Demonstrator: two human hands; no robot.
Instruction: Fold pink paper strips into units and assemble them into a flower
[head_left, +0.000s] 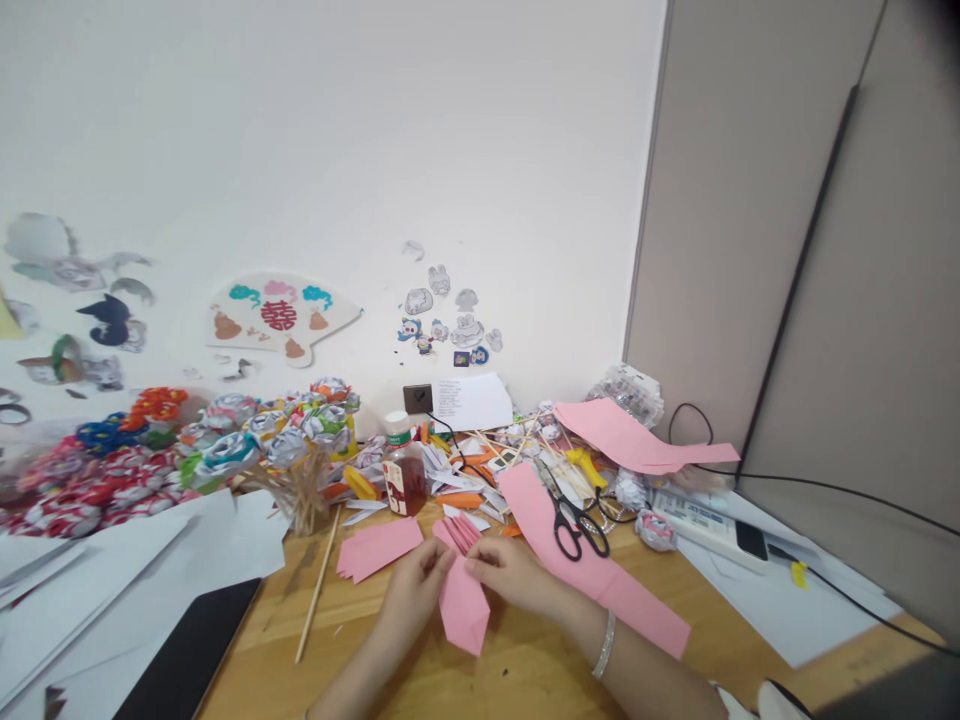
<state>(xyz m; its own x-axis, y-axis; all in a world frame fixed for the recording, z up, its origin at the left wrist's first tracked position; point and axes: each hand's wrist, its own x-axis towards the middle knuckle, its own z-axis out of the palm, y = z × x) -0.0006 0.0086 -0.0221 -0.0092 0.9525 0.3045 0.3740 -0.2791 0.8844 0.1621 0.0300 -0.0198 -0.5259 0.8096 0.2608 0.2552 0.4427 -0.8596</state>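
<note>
two hands: left hand, right hand. one bracelet. pink paper in four lots: one folded paper, one small stack whose sheets cannot be counted, one long strip, one big sheet. one pair of scissors. one bottle. one loose stick, plus one bundle of sticks too many to count. one socket. one white note. one fan cutout. one white device. paper flowers: dozens, too crowded to count.
</note>
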